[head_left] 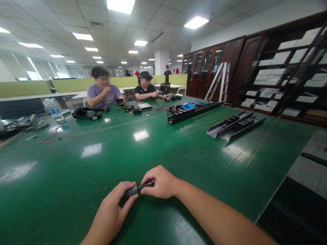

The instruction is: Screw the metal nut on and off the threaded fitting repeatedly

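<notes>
My left hand (115,204) is closed round a dark metal cylinder (132,191) with a greyish band at its right end. From that end a slim, dark, stepped shaft (144,186) sticks out to the right. The fingertips of my right hand (161,183) pinch this shaft. Both hands are just above or on the near part of the green tabletop (121,152), fingertips close together. What kind of part the cylinder and shaft are, I cannot make out. My left fingers hide the cylinder's far end.
Black metal channels (235,127) and thin rods (255,144) lie at the right. Beyond them stands a stepladder (221,83). A headset (86,113), a water bottle (54,111) and loose cables are at the far left. Two people sit across the table, handling small things.
</notes>
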A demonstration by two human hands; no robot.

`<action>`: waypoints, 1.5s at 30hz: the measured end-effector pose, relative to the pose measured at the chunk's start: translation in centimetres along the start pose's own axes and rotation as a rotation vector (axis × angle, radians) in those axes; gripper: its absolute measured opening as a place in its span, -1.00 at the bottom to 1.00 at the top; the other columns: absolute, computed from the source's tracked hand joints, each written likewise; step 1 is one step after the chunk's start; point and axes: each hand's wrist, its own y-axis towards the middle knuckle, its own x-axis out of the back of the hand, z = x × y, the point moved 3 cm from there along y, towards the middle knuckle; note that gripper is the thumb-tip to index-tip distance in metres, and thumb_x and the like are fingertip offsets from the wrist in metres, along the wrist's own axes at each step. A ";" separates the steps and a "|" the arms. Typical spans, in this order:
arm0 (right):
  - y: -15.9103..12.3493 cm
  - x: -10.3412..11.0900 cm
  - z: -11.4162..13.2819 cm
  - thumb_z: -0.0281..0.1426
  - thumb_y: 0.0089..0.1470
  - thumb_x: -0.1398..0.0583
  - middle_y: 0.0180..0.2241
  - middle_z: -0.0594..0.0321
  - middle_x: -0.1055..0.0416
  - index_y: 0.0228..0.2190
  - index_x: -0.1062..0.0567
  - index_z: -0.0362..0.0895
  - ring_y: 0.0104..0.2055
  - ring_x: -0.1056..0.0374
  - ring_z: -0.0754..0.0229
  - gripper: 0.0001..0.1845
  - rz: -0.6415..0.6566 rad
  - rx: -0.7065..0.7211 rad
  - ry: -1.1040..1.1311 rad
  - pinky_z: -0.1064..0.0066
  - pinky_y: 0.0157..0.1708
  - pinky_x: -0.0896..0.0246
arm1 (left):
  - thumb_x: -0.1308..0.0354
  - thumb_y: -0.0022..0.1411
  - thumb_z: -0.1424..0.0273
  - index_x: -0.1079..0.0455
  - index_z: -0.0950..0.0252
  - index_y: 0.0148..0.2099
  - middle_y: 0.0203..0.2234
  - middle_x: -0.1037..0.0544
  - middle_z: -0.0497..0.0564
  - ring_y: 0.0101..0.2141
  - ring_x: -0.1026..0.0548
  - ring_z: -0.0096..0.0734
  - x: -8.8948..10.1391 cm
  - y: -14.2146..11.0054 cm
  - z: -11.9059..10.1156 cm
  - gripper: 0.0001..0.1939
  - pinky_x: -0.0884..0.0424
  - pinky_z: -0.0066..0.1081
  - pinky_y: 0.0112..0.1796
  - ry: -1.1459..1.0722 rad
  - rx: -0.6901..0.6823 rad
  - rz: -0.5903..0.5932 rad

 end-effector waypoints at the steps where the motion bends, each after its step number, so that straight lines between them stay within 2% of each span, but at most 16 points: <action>1: 0.0 0.0 0.0 -0.28 -0.02 -0.33 -0.43 0.27 -0.54 -0.33 -0.63 -0.12 -0.42 -0.39 0.27 -0.79 -0.001 0.000 0.000 0.52 -0.42 -0.18 | -0.11 0.33 0.19 -0.36 0.13 0.02 -0.13 -0.53 0.00 -0.12 -0.53 -0.27 0.0 0.0 0.1 -0.74 -0.50 -0.36 -0.11 -0.001 0.003 0.001; 23: 0.0 0.1 -0.2 -0.30 -0.04 -0.33 -0.46 0.29 -0.52 -0.34 -0.63 -0.12 -0.47 -0.34 0.29 -0.81 -0.030 -0.007 -0.031 0.51 -0.45 -0.13 | -0.11 0.33 0.19 -0.36 0.14 0.03 -0.12 -0.52 0.03 -0.10 -0.52 -0.24 0.0 -0.1 0.4 -0.73 -0.49 -0.33 -0.10 0.004 0.003 -0.002; 34: 0.0 0.3 -0.1 -0.30 -0.04 -0.33 -0.46 0.29 -0.52 -0.34 -0.63 -0.12 -0.49 -0.32 0.30 -0.80 -0.031 -0.001 -0.032 0.52 -0.47 -0.11 | -0.12 0.33 0.19 -0.34 0.08 0.04 -0.10 -0.51 -0.06 -0.09 -0.50 -0.31 -0.2 -0.2 0.9 -0.73 -0.46 -0.37 -0.06 0.021 0.011 -0.005; 45: 0.1 0.4 -0.2 -0.32 -0.04 -0.34 -0.49 0.32 -0.50 -0.35 -0.63 -0.13 -0.53 -0.28 0.33 -0.82 -0.048 0.004 -0.030 0.53 -0.49 -0.09 | -0.12 0.33 0.17 -0.32 0.06 0.05 -0.09 -0.51 -0.06 -0.07 -0.49 -0.31 -0.1 -0.3 1.3 -0.72 -0.44 -0.37 -0.05 0.025 0.012 -0.016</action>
